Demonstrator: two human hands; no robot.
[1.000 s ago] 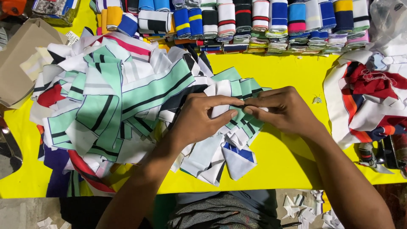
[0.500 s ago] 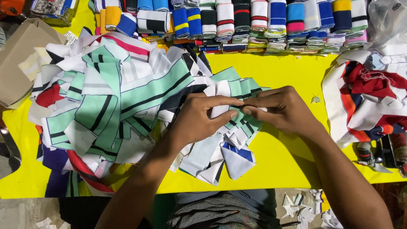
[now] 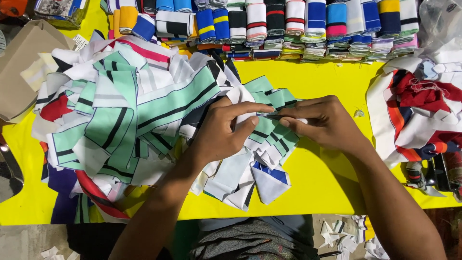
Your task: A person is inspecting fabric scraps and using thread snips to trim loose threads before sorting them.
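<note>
A big heap of mint-green, white and black striped fabric strips (image 3: 130, 115) lies on the yellow table (image 3: 327, 188). My left hand (image 3: 224, 130) and my right hand (image 3: 320, 123) meet over the heap's right edge. Both pinch the same small mint-and-white striped fabric piece (image 3: 264, 126) between thumb and fingers, fingertips almost touching. More cut pieces, white and blue (image 3: 267, 175), fan out below my hands.
Rows of folded striped knit bands (image 3: 288, 24) line the table's far edge. A red, white and navy fabric pile (image 3: 418, 115) sits at the right. A cardboard box (image 3: 19, 72) stands at the left. Scissors (image 3: 435, 171) lie near the right edge. White scraps (image 3: 337, 231) litter the floor.
My hands stay in nearly the same place, with only small finger shifts on the fabric piece.
</note>
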